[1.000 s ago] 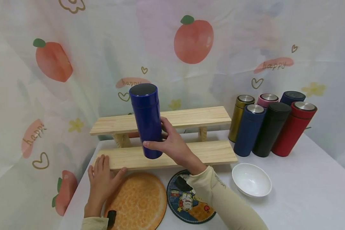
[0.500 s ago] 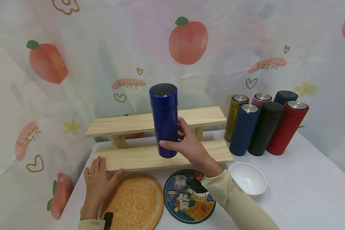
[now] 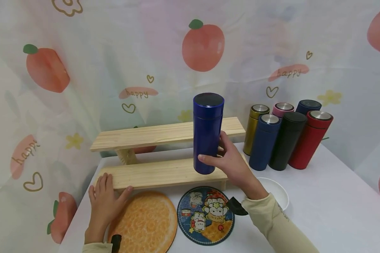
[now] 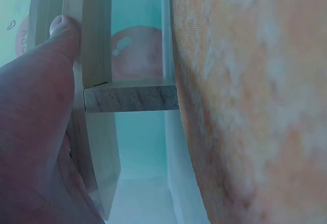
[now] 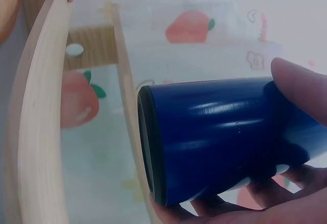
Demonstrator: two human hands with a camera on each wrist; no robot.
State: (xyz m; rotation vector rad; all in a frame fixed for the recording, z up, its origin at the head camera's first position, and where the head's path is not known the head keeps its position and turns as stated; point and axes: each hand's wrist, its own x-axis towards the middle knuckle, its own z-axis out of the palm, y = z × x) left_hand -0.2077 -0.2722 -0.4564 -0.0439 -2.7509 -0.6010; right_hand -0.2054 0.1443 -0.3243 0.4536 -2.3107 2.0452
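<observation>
**Head view: tall flask held low, above a narrow plank**

Head view shows the right hand (image 3: pixel 232 163) wrapped around the lower part of a tall dark blue cylindrical metal flask (image 3: pixel 207 133), thumb in front and fingers behind. The flask is upright, and its base seems to be just over the right part of the near, lower pale wooden shelf plank (image 3: pixel 164 172); whether it touches the wood cannot be told.

The left hand (image 3: pixel 106 200) lies flat with fingers straight on the left end of this plank, next to the round orange-slice mat (image 3: pixel 145 221).

Risks, as a judgement: the grip is low and the body looks smooth, so the top may tip or the flask may slip. The plank is narrow; a base put too near its edge could fall toward the round cartoon-printed mat (image 3: pixel 206 215) or the white bowl (image 3: pixel 280 196). A wide move to the right could knock the group of coloured flasks (image 3: pixel 282 138).
</observation>
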